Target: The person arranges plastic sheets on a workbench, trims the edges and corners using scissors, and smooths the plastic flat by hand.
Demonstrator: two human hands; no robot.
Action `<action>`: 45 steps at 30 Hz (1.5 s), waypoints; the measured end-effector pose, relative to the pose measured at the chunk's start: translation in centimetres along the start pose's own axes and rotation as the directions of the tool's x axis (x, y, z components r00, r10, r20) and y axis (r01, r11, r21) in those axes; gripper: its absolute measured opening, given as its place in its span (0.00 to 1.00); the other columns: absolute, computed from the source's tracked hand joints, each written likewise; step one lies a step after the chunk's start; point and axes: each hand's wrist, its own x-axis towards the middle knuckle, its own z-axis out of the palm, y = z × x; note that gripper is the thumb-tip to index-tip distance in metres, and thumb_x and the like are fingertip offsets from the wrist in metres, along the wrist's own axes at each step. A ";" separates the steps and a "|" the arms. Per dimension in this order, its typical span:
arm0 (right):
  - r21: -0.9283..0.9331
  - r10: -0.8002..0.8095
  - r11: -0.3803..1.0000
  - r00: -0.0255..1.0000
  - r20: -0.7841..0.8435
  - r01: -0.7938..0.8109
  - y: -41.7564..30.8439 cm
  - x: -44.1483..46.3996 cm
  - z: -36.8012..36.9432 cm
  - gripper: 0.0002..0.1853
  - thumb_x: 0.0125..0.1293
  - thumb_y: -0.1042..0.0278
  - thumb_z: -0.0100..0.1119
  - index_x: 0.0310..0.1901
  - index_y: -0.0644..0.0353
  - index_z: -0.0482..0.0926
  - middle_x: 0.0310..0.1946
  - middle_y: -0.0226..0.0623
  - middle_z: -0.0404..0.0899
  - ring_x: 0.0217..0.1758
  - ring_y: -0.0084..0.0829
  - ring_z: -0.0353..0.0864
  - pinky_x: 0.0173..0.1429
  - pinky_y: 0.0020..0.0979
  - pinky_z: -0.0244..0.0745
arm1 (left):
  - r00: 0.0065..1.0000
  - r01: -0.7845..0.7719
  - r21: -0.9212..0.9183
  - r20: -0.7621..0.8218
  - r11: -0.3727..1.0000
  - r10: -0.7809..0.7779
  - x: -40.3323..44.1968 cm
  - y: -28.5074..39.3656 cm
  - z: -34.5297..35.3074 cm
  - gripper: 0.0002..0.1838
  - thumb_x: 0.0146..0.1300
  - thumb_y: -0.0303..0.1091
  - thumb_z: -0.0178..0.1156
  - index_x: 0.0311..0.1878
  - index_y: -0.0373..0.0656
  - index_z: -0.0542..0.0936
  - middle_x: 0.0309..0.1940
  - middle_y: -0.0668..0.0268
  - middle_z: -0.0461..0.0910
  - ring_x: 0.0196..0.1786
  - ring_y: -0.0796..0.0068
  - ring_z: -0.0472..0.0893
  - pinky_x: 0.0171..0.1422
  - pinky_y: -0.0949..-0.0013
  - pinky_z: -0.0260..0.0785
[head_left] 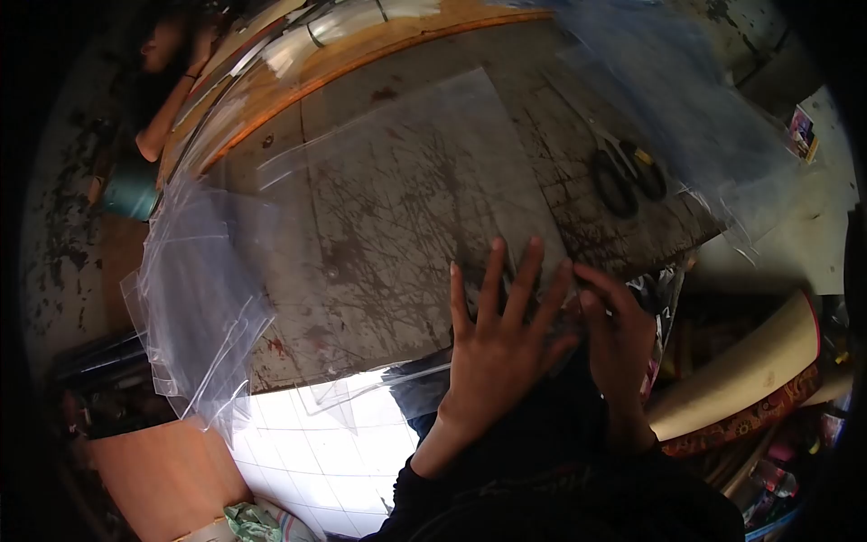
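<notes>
A clear plastic sheet (406,154) lies flat on the worn, scratched tabletop (578,212). My left hand (501,330) rests palm down on the near right part of this sheet, fingers spread. Close beside it, my right hand (619,339) has bent fingers, with the index finger and thumb at the sheet's right edge; their exact hold is partly hidden. Beyond my hands, scissors with black handles (614,185) lie on the tabletop, blades pointing away.
Clear plastic sheets (203,298) hang over the left table edge. More bluish plastic (668,99) is heaped at the back right. A rolled sheet (750,375) leans at the right. Another person's arm (167,113) shows at the far left. White tiles (316,461) cover the floor.
</notes>
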 end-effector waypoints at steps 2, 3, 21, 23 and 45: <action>-0.009 0.018 1.000 1.000 -0.002 -0.018 -0.1 -0.1 -0.1 0.13 0.64 0.74 0.53 0.50 0.60 0.77 0.35 0.38 0.82 0.34 0.21 0.81 0.38 0.23 0.76 | 1.000 0.001 0.016 -0.020 1.000 -0.001 -0.1 0.2 0.1 0.35 0.52 0.57 0.59 0.64 0.59 0.67 0.67 0.63 0.59 0.70 0.54 0.56 0.69 0.37 0.42; 0.004 0.011 1.000 1.000 -0.003 -0.011 -0.1 0.1 0.2 0.13 0.64 0.74 0.53 0.50 0.60 0.77 0.35 0.38 0.82 0.34 0.21 0.81 0.38 0.23 0.76 | 1.000 -0.002 0.029 -0.023 1.000 0.003 0.1 0.0 0.0 0.35 0.52 0.57 0.59 0.64 0.59 0.67 0.67 0.63 0.59 0.70 0.54 0.56 0.69 0.37 0.42; -0.187 -0.416 0.881 0.899 0.135 0.435 -2.0 11.6 3.7 0.14 0.60 0.69 0.60 0.45 0.68 0.77 0.24 0.37 0.80 0.24 0.21 0.79 0.29 0.23 0.73 | 0.993 -0.016 0.114 -0.114 0.993 0.029 -0.2 -0.1 1.1 0.40 0.59 0.61 0.49 0.65 0.40 0.63 0.67 0.50 0.58 0.69 0.52 0.58 0.69 0.44 0.49; 0.061 -0.292 0.957 0.931 0.218 0.285 -2.5 12.7 3.8 0.12 0.62 0.70 0.57 0.42 0.71 0.76 0.23 0.38 0.79 0.24 0.22 0.78 0.29 0.24 0.73 | 0.996 -0.026 0.000 -0.083 1.000 0.026 -0.6 0.1 1.0 0.40 0.55 0.58 0.56 0.65 0.39 0.63 0.66 0.48 0.58 0.69 0.51 0.58 0.68 0.45 0.52; 0.535 -0.339 0.844 0.749 0.569 -0.025 -6.6 8.0 -0.9 0.07 0.66 0.76 0.50 0.36 0.70 0.78 0.17 0.30 0.71 0.18 0.17 0.67 0.23 0.20 0.64 | 0.998 0.005 0.245 -0.068 0.969 0.012 -3.9 -4.9 -15.8 0.51 0.41 0.49 0.70 0.68 0.42 0.57 0.67 0.46 0.54 0.68 0.48 0.60 0.67 0.46 0.55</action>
